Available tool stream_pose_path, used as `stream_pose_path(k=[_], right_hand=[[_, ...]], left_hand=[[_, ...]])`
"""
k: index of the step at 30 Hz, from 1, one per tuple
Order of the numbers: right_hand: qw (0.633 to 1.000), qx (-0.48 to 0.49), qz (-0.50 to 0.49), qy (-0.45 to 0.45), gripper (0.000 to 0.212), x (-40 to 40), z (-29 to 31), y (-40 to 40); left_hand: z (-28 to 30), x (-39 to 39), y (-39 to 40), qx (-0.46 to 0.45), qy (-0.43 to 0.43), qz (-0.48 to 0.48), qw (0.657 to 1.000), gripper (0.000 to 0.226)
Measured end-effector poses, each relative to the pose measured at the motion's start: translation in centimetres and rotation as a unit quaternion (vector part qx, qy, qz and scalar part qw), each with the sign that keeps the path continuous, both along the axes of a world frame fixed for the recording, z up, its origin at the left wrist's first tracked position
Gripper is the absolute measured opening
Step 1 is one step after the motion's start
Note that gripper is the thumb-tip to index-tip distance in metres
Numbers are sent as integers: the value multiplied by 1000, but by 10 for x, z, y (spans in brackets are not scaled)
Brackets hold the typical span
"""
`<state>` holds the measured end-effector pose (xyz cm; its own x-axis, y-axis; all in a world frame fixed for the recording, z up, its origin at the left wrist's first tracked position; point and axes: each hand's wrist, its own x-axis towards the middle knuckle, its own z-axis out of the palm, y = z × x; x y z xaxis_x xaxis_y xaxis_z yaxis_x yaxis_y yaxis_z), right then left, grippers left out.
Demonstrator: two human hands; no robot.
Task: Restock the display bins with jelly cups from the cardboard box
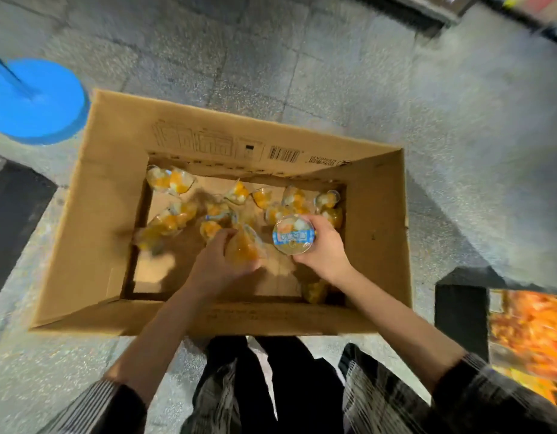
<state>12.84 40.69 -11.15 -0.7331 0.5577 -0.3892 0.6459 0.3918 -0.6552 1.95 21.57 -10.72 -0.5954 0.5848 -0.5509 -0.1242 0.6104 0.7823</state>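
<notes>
Cardboard box [92,220], open, on the floor: mostly emptied, its bare bottom showing. Roughly a dozen loose jelly cups [173,217] remain, scattered toward the far wall, tipped at mixed angles; one lies in the near right corner. Restocking judged well advanced, collection unfinished. Left hand [222,264] grips an orange cup [242,245] lying on its side, long axis running near to far. Right hand [325,245] holds a lidded cup [293,234], blue-rimmed lid facing upward. Display bins not identifiable.
</notes>
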Motion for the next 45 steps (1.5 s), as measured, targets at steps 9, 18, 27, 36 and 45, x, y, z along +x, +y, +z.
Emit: stream_pose_path(k=[9,18,27,36,45], right_hand=[[957,104,-217,162,61,91,166,29],[863,204,-400,231,75,290,276,36],[712,282,-587,261,79,559,332,-45],[605,303,-669,307,61,795,349,-169],[508,316,-758,259,74,924,332,-202]], left_hand=[[119,28,104,223,39,-100,969,72],[229,197,220,378,17,-321,868,73],[289,502,228,452,-65,-521,721,66],[317,784,175,465,-152,-596,637,65],[307,945,144,417,-213,-639,610,60]])
